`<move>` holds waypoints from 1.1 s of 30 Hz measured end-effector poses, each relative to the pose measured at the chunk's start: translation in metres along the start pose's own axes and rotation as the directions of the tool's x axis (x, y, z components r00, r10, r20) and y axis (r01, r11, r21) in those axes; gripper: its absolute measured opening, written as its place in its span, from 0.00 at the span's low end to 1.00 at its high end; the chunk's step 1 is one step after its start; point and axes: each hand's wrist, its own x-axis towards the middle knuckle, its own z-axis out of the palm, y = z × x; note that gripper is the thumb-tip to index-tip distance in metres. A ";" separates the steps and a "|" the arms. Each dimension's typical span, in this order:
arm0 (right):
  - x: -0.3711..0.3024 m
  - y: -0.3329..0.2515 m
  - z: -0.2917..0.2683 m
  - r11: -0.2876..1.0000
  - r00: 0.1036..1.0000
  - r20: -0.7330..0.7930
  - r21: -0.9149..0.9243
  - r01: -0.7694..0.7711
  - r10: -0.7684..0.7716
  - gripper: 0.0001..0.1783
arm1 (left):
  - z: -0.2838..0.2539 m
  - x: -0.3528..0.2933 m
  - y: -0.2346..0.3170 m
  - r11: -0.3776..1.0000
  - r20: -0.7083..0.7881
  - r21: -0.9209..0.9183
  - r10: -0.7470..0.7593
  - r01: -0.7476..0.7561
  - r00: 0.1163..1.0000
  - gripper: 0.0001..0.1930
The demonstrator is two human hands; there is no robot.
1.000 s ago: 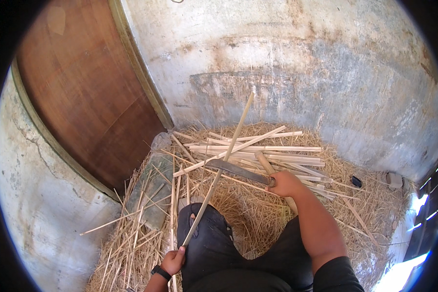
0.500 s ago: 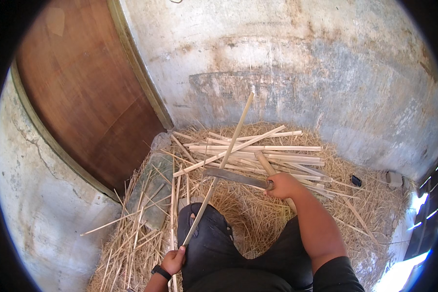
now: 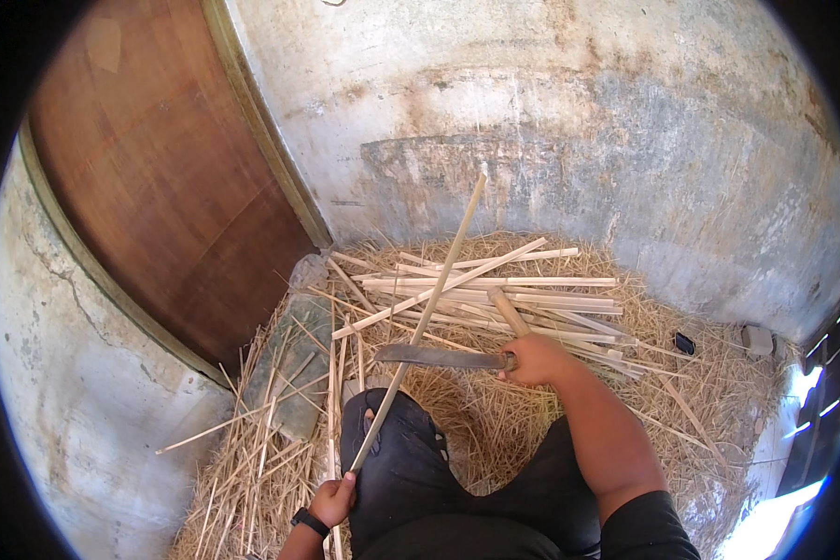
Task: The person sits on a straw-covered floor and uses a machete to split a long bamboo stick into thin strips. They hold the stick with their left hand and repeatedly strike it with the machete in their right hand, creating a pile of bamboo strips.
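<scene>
Down by my left thigh, my left hand (image 3: 330,500) is closed on the lower end of a long bamboo strip (image 3: 446,271). The strip slants up and away over my left knee toward the wall. My right hand (image 3: 537,360) grips a long-bladed knife (image 3: 443,357) by its handle. Its dark blade points left and crosses the strip just above the knee; whether they touch I cannot tell. A pale round wooden stick (image 3: 508,311) shows beyond my right hand and passes behind it; I cannot tell whether the fingers touch it.
Split bamboo strips (image 3: 551,283) lie piled on straw (image 3: 476,411) before the wall (image 3: 551,168). Thin strips and a greenish sack (image 3: 303,369) lie at left, near a brown door (image 3: 168,187). A small black object (image 3: 684,344) and a grey block (image 3: 756,342) sit at right.
The knife has shifted a little left and nearer to me along the strip, its blade turning closer to level. My left hand and the strip have hardly moved.
</scene>
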 end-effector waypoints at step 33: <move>0.023 0.011 0.035 0.993 0.988 0.095 0.019 0.120 -0.122 0.23 | -0.007 0.000 0.008 0.963 0.147 -0.242 -0.084 0.118 0.986 0.36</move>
